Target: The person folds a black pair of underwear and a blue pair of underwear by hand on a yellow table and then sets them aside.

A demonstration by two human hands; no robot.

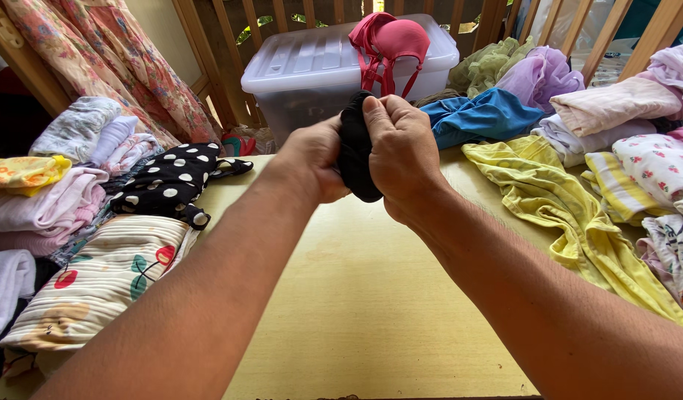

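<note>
At centre frame, a left hand and a right hand clench a small black cloth between them, fingers curled tight around it, above a yellow table. A clear plastic bin sits behind; folded clothes stack at left.

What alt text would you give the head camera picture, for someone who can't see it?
Two hands, left hand and right hand, squeeze a small black garment between them above a yellow table. Folded clothes lie on the left and loose clothes on the right, with a clear plastic box behind.
</note>
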